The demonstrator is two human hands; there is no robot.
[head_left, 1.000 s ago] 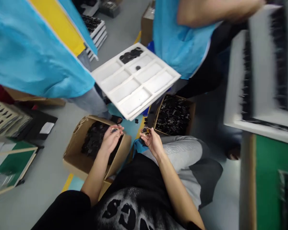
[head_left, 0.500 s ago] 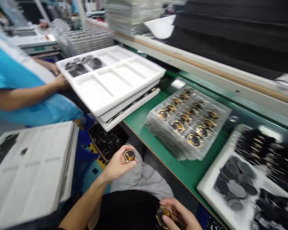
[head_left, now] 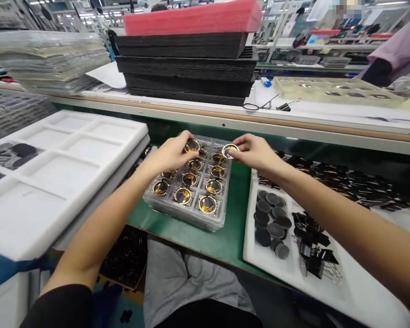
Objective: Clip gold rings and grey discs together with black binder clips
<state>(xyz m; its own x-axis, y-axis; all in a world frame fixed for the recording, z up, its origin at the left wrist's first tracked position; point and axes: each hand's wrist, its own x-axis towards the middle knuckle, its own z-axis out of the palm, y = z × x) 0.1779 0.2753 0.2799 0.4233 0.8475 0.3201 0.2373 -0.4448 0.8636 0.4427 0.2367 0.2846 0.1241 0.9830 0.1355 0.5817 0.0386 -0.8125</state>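
A stack of clear plastic trays point(head_left: 187, 217) stands on the green table, its top tray holding several round gold-rimmed pieces with dark faces. At the tray's far left part, my left hand point(head_left: 172, 155) has its thumb and fingers around a round gold-rimmed piece point(head_left: 192, 146). My right hand point(head_left: 253, 152) pinches another gold-rimmed round piece point(head_left: 230, 151) over the tray's far right corner. Whether either piece touches the tray is not clear.
White compartment trays point(head_left: 89, 159) stand at the left. A white foam tray point(head_left: 248, 237) at the right holds dark discs point(head_left: 276, 230) and black binder clips point(head_left: 314, 250). Behind the ledge point(head_left: 191, 111) rise black foam slabs point(head_left: 187, 68) under a pink block point(head_left: 191, 18).
The view has swung right. Both hands have moved from above the lap to the far side of the clear tray, each still with a round piece.
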